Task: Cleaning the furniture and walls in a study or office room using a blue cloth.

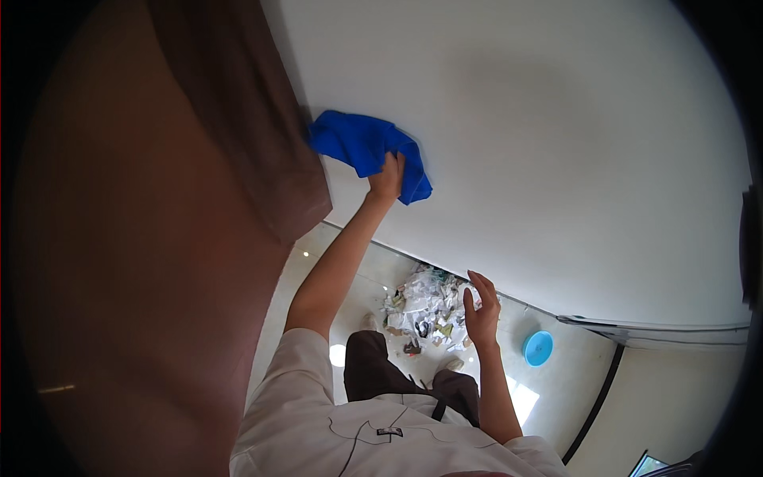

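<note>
My left hand [388,177] grips a blue cloth [356,138] and holds it against a large white wall panel [524,149]. The cloth is spread and creased, its left end by the edge of a brown trim [292,197]. My right hand [484,310] is raised with its fingers apart and holds nothing. It appears near the lower edge of the white panel, though I cannot tell whether the fingertips touch it.
A heap of paper and plastic scraps [429,304] lies on the glossy tiled floor [357,292] before my feet. To its right sits a light blue basin [538,348]. A broad brown surface [149,268] rises at my left. A dark strip [596,405] edges the floor at right.
</note>
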Motion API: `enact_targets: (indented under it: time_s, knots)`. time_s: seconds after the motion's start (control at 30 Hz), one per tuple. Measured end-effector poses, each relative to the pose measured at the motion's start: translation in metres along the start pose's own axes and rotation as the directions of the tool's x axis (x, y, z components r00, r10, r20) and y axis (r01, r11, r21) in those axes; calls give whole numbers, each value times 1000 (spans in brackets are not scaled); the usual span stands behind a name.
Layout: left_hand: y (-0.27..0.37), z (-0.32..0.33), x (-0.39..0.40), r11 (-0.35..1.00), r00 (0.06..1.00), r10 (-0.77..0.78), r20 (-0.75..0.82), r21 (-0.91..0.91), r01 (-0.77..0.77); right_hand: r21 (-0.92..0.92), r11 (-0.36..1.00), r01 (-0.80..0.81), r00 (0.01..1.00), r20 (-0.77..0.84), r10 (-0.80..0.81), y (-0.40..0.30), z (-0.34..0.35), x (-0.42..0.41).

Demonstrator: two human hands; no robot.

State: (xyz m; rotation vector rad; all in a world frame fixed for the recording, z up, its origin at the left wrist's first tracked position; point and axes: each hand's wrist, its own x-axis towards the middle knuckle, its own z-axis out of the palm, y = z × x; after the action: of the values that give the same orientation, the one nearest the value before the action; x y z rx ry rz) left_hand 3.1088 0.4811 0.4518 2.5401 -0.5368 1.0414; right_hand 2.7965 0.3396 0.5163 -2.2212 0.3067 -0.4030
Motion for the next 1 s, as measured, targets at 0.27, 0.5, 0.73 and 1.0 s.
enact_targets:
  time_s: [0.27,0.5,0.73,1.0]
  knots:
    - [70,-69,34,922,995,24,93,-386,14,39,998,-44,995,-86,47,-5,-64,-10]
    - [121,-36,18,766,981,101,165,-643,29,6,992,-126,978,-168,125,26,-107,-23]
    - [117,80,-80,937,981,-174,-85,-321,138,148,969,-197,936,-267,230,63,-96,-51]
    - [216,-23,-41,880,958,-23,285,-449,154,152,981,-124,916,-363,172,142,-129,-85]
